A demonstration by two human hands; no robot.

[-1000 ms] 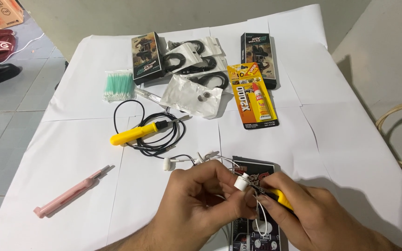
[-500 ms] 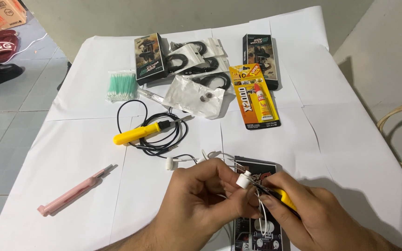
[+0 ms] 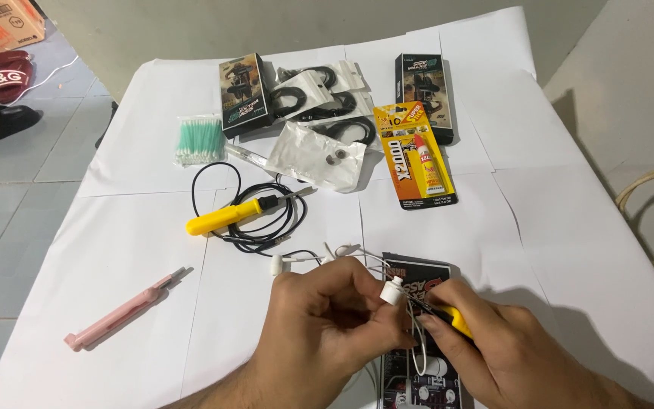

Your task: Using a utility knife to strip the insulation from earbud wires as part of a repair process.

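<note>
Nearest, the left hand [image 3: 327, 326] pinches a small white plastic earbud [image 3: 393, 291], its grip clamped, above the black printed box [image 3: 415, 276]. The right hand [image 3: 493, 352], closed on a yellow-handled tool [image 3: 456, 320], could slip and snap the earbud's thin wire. Beyond the box lies a yellow soldering iron [image 3: 228, 216].

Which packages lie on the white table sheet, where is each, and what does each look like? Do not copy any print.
Glue card: centre right, yellow-orange blister with a small tube.
Dark box: far left, upright rectangle, dark picture.
Second dark box: far right, black, tall.
Clear bags: between the boxes, holding black rings.
Flat card: under the hands, black and red.
</note>
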